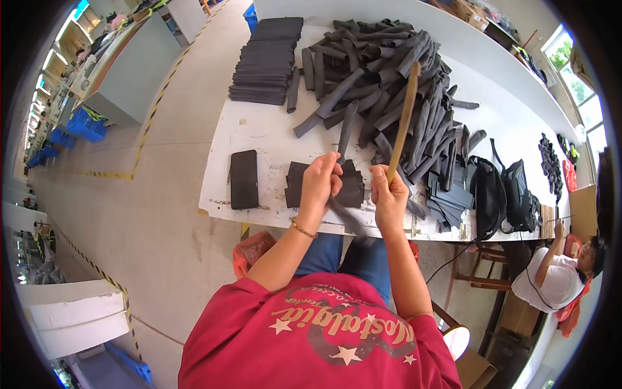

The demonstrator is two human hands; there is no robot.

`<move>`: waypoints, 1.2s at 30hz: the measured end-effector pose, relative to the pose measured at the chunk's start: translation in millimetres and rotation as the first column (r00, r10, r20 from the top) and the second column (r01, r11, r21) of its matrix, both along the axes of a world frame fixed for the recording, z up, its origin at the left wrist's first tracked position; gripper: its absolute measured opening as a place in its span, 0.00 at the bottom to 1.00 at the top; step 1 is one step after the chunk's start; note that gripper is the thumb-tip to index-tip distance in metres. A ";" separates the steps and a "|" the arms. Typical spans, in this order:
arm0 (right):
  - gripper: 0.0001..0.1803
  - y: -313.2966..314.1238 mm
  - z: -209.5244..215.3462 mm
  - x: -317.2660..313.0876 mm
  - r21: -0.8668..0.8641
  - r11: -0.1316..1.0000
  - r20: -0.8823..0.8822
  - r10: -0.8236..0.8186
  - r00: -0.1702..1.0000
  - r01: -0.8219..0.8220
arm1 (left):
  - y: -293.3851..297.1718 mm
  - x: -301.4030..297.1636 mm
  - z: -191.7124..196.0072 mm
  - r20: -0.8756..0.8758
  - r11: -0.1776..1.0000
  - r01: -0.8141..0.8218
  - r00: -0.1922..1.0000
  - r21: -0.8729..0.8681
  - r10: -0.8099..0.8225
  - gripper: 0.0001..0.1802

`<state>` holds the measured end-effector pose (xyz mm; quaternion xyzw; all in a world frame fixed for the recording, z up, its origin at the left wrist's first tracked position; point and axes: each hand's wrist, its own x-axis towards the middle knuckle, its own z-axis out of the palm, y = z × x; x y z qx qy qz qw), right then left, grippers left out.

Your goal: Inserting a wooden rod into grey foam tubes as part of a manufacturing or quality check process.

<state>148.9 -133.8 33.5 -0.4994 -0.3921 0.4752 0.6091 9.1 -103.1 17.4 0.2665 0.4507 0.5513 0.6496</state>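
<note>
In my closed left hand [322,179] is a dark grey fabric strip [348,126], whose other end hangs below my fingers, blurred by motion. My right hand [390,200] grips a long, thin wooden stick [407,113] near its lower end, and the stick points up and away over the pile. Beneath and between my hands, a fanned stack of flat dark pieces [352,187] lies near the table's front edge. Beyond them spreads a big heap of dark grey fabric tubes [382,71].
On the white table [241,126], a black phone [244,180] lies left of my hands. Neat dark stacks [267,61] stand at the far left. More flat pieces [448,202] and black bags [489,194] sit to the right. Another person [551,279] sits further right.
</note>
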 end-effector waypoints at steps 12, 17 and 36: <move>0.10 -49.3 -27.9 8.7 -0.058 0.998 -0.184 -0.045 0.982 0.034 | 36.9 9.9 -12.8 0.093 0.872 -0.490 0.868 -0.004 0.488 0.16; 0.05 -29.6 -25.0 15.5 -0.051 0.998 -0.232 -0.040 0.972 0.029 | 30.3 8.7 -25.6 0.044 0.871 -0.491 0.871 0.013 0.490 0.16; 0.07 16.9 47.0 9.8 0.099 0.986 0.092 -0.142 0.986 0.133 | -75.0 16.4 -11.0 -0.072 0.869 0.468 0.883 0.162 -0.463 0.18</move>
